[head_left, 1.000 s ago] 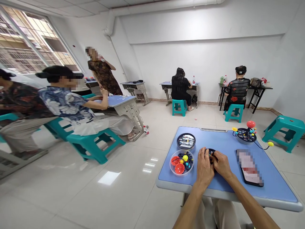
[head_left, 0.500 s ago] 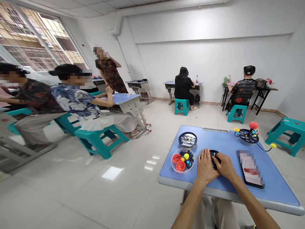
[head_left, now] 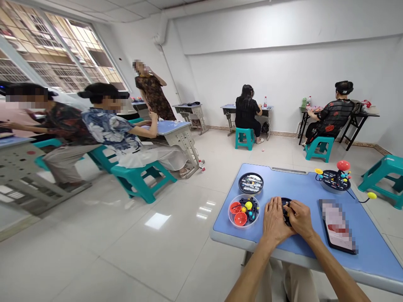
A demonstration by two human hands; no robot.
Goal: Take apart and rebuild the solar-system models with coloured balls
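A round black base [head_left: 286, 219] rests on the blue desk, partly covered by both hands. Across its left side my left hand [head_left: 274, 216] lies flat, fingers stretched out and together. My right hand [head_left: 301, 217] is closed in a pinch over the base's right side; whatever is between the fingertips is too small and hidden to name. To the left stands a clear bowl [head_left: 231, 219] with red half-shells, coloured balls and black sticks in it. Behind it is a second round black base [head_left: 251, 183] with printed labels.
An assembled planet model [head_left: 334, 179] with a red ball and yellow balls on arms stands at the desk's back right. A phone [head_left: 340, 228] lies right of my hands. Teal stools [head_left: 382, 176] and people at other desks [head_left: 179, 128] surround the blue desk [head_left: 229, 241].
The view has turned slightly left, so everything sits further right. My right hand's fingers have lifted a little and pinch at the base; my left hand stays flat on it.
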